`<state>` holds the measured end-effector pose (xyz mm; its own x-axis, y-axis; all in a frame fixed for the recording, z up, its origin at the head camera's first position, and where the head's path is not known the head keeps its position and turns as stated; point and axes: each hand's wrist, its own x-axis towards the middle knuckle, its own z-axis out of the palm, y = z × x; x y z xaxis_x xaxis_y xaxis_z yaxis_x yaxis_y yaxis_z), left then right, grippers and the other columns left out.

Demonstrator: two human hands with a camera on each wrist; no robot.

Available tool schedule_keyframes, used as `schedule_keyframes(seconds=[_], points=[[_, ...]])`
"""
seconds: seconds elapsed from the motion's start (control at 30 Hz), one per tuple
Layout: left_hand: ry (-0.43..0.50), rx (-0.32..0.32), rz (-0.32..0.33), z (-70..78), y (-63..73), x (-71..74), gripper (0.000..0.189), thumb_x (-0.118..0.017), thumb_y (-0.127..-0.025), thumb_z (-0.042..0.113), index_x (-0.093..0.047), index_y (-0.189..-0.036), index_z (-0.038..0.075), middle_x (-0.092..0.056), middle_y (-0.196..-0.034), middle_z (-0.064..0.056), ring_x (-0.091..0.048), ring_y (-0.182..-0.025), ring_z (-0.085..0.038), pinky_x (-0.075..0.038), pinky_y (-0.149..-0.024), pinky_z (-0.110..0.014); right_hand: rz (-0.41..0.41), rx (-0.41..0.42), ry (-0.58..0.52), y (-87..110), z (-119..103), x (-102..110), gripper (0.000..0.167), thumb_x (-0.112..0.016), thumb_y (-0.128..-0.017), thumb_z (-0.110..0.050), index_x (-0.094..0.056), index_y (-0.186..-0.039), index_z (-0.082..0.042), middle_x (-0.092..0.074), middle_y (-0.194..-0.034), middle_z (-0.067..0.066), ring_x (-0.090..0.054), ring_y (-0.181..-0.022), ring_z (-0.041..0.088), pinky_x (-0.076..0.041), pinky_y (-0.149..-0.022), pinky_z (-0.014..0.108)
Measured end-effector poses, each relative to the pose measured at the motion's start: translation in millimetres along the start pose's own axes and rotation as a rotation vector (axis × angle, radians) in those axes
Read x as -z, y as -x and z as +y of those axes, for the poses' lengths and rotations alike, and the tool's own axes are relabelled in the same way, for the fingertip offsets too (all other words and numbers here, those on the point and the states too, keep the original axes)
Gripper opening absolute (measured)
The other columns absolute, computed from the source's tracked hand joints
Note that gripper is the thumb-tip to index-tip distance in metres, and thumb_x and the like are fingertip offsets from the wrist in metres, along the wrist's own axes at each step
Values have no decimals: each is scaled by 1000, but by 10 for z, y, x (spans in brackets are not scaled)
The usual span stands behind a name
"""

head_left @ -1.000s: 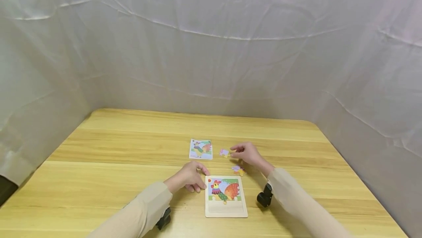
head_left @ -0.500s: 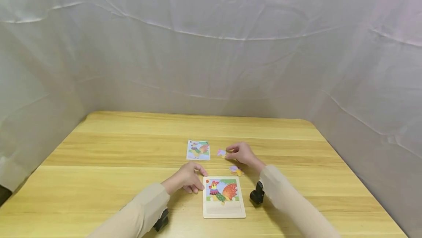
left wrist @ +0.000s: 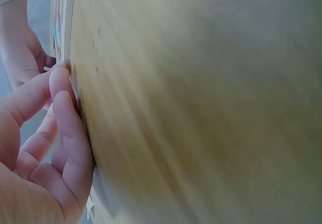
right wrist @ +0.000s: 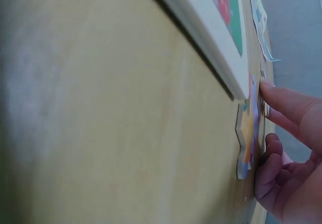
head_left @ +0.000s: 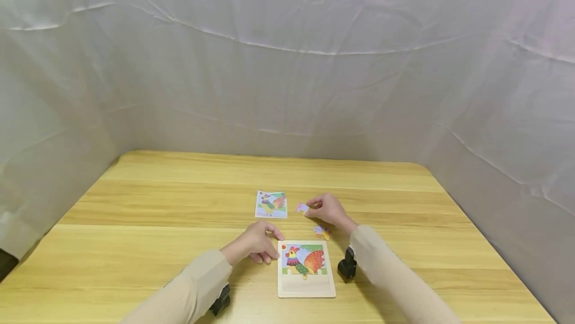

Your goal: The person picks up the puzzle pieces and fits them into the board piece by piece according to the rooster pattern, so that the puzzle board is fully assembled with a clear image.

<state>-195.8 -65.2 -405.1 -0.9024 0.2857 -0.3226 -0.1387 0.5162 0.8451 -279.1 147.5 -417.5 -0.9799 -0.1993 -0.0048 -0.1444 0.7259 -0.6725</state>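
Note:
A wooden puzzle tray (head_left: 307,286) lies on the table. Its upper part holds fitted pieces showing a rooster, while the lower strip is bare wood. My left hand (head_left: 257,241) rests at the tray's left edge, its fingertips touching the rim near the upper corner. Beyond the tray, my right hand (head_left: 329,210) pinches a lilac and yellow puzzle piece (head_left: 302,208) between thumb and index finger, low at the table; the fingers hide part of it. Between that hand and the tray lie loose lilac and orange puzzle pieces (right wrist: 245,138), seen edge-on in the right wrist view.
A paper picture card (head_left: 271,204) with the same rooster lies behind the tray, left of the pinched piece. The wooden table (head_left: 148,204) meets grey cloth walls (head_left: 287,89) at the back and sides. Black cameras (head_left: 347,265) hang at both wrists.
The right hand's thumb and index finger have closed in on the lilac and yellow piece and now pinch it. The left hand stays at the tray's edge. The head view has shifted slightly.

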Motion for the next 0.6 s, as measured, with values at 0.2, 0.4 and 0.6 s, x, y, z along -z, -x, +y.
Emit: schedule_keyframes(seconds=[0.2,0.4,0.6], points=[[-6,5,5,-3,1,1,30,-73,-67,-6,-62,-91,7,-59,-54,-6,-51,-39,-9,-44,-37,-22,2,-4,-42,-3,-3,-11,22,-76,-70,-8,-64,-87,-2,-53,-71,4,-44,-63,14,-37,-53,25],[-3,8,11,0,12,-7,29,-73,-67,-6,-62,-91,7,-59,-54,-6,-51,-39,-9,-44,-38,-22,-13,46,-124,51,3,3,19,-71,-72,1,-58,-87,1,-51,-62,3,-42,-50,11,-36,-43,22],[-3,8,12,22,20,-1,30,-72,-67,-6,-62,-91,7,-60,-55,-7,-51,-39,-9,-44,-38,-22,-49,161,-190,156,-17,46,12,-61,-79,4,-59,-91,5,-56,-64,7,-51,-52,15,-45,-45,26]])
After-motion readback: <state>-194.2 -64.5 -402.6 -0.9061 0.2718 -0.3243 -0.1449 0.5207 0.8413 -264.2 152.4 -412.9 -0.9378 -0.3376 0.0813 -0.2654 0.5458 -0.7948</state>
